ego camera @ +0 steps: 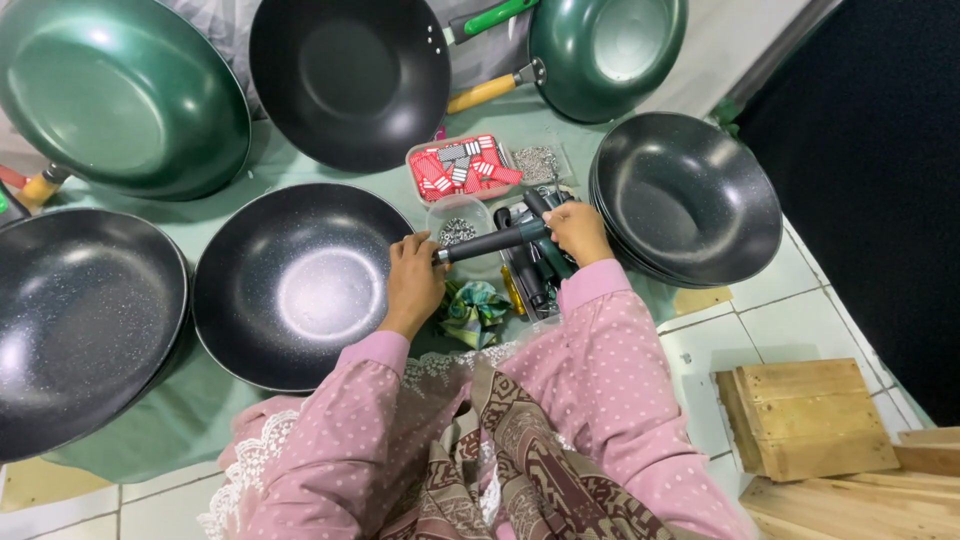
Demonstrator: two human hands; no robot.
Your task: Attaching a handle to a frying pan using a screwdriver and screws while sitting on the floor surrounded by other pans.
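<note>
Handle (495, 241), dark, lies at frame centre, its metal end meeting the black pan (295, 285). Your right hand (577, 232) grips its far end, left hand (415, 280) closes around the joint; keep it level and square to the rim.

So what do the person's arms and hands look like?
Both arms wear long, loose pink sleeves dotted with tiny white spots, down to the wrists. The left hand and right hand are bare: no gloves, and no rings or watch that I can see. A brown patterned cloth hangs between the arms, with white lace trim by the left sleeve.
</note>
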